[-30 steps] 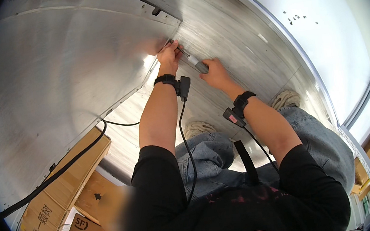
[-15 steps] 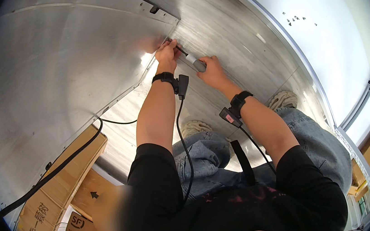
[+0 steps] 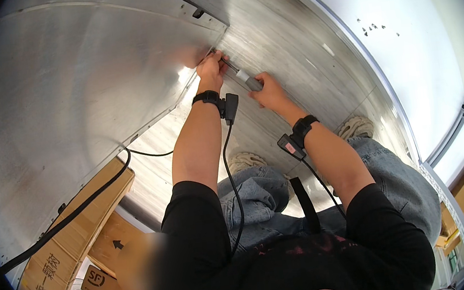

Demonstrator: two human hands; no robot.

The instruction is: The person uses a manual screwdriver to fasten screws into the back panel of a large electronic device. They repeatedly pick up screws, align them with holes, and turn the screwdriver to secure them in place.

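Observation:
My right hand (image 3: pixel 273 91) is closed round the grey handle of a screwdriver (image 3: pixel 251 79). The thin dark shaft slants up and left toward the lower edge of a large metal panel (image 3: pixel 91 63). At that edge, close to the panel's far corner, my left hand (image 3: pixel 211 69) is closed, its fingers curled about the shaft's tip end. Whatever those fingers pinch is hidden. Small holes and fasteners run along the panel's edge.
Cardboard boxes (image 3: pixel 74 220) stand below the panel at left. A black cable (image 3: pixel 74 217) crosses the panel's near side. Several small dark screws (image 3: pixel 370 29) lie on the white surface (image 3: pixel 406 62) at right. My shoes (image 3: pixel 356 127) are on the grey plank floor (image 3: pixel 313 50).
Both hands and the screwdriver appear shifted very slightly right and down, along with most of the view. The right hand's grip on the handle has turned a little.

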